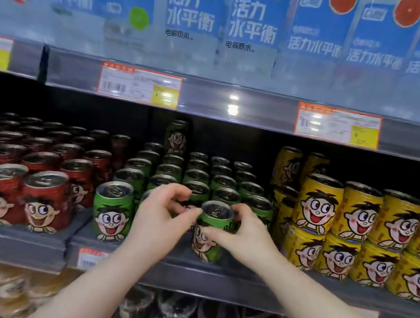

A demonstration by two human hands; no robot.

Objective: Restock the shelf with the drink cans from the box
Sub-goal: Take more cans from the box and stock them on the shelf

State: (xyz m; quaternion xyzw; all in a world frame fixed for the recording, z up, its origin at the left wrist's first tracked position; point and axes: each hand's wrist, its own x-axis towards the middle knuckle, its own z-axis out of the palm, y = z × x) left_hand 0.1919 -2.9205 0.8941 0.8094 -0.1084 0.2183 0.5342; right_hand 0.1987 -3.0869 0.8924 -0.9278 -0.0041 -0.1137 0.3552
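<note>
While our right hand [242, 233] grips a green can [210, 233] at the shelf [214, 271] front, our left hand [162, 214] curls beside it, its grasp unclear.

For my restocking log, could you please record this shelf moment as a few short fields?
setting: store shelf with cartoon-face drink cans
left block: red cans
middle block: green cans
right block: yellow cans, stacked two high
right hand: gripping front green can
left hand: fingers beside that can, grip unclear
box: not visible
</note>
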